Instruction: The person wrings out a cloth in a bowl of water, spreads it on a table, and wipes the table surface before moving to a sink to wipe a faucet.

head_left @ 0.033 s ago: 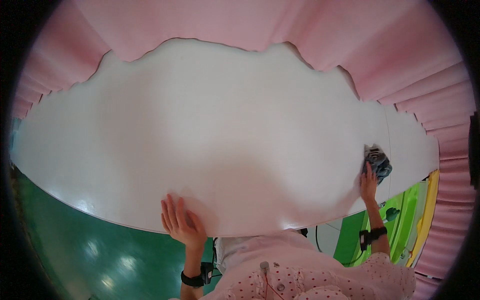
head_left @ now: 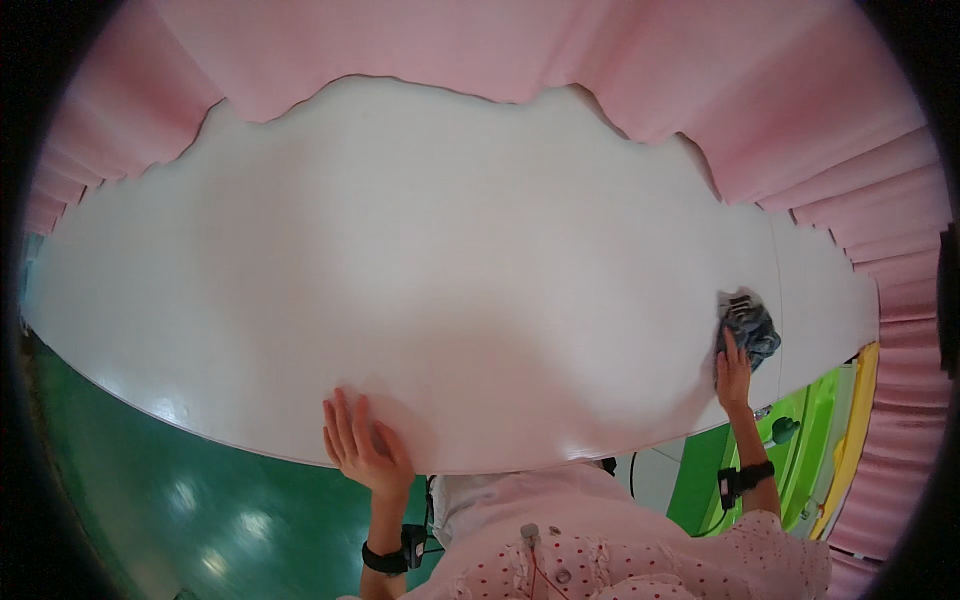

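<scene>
A crumpled dark grey-blue cloth (head_left: 750, 328) with a lighter patterned patch lies on the white tabletop (head_left: 450, 250) toward the right. My right hand (head_left: 734, 375) presses on its near left side, fingers reaching over the fabric; the fingertips partly sink into its folds. Near the front edge, left of the middle, my left hand (head_left: 368, 450) rests on the table. Its fingers are stretched out and apart, and it holds nothing.
Pink curtains (head_left: 420, 40) hang along the table's far side and down the right (head_left: 905, 420). Below the right edge stand a bright green tub-like object (head_left: 815, 420) and a yellow edge (head_left: 850, 440). Green floor (head_left: 200, 500) shows at lower left. Both wrists wear black bands.
My right hand and the cloth have shifted slightly to the left across the tabletop. My left hand has stayed where it was.
</scene>
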Demonstrator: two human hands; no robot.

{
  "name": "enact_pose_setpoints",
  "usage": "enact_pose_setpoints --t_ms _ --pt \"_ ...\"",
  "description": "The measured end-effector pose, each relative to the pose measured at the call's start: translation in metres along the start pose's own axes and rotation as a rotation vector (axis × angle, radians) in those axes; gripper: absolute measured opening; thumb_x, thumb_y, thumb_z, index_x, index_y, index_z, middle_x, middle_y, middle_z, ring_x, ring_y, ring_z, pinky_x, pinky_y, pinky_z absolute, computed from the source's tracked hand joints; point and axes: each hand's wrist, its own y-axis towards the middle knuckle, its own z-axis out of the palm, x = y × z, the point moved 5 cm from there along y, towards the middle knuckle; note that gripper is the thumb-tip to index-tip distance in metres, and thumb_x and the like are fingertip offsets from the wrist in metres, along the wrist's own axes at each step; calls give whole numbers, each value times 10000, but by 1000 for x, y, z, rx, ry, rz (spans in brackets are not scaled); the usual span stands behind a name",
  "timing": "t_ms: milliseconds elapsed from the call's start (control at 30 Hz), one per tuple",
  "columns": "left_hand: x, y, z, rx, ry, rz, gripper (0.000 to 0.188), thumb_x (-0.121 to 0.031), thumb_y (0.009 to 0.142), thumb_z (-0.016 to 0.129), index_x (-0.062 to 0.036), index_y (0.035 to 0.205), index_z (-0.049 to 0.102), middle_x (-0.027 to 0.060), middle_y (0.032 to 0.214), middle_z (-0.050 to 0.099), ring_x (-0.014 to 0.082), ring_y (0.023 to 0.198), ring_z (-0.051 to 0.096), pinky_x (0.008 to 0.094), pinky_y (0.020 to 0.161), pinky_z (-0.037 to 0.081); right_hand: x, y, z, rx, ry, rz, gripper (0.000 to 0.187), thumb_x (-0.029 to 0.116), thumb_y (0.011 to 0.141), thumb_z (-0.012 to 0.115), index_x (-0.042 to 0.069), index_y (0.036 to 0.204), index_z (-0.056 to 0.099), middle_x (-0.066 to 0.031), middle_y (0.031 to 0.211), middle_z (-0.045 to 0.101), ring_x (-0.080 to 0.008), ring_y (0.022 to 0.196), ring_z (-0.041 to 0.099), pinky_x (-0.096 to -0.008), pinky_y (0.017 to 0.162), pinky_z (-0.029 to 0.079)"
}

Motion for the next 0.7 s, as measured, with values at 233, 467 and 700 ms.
enact_pose_setpoints --t_ms 233,467,700 --pt "1 -1 -3 -28 -55 6 372 -156 810 462 -32 1150 548 179 1290 479 377 1216 418 482 990 294 212 -35 3 274 22 -849 471 233 790 587 336 1241 495 -83 1181 473 -451 1205 288 -640 978 206" --pt "8 -6 -13 -149 -380 81 452 -211 850 390 74 1194 459 270 1254 465 433 1134 473 454 934 393 419 -42 32 391 109 -1537 416 411 834 505 477 1240 440 10 1347 406 -486 1269 195 -734 924 172" --pt "-7 -4 -10 -195 -251 45 469 -191 816 444 73 1203 431 280 1269 444 451 1170 431 476 962 365 532 -1 53 141 187 -1553 301 389 847 497 385 1140 567 -7 1303 435 -486 1247 245 -683 903 269"
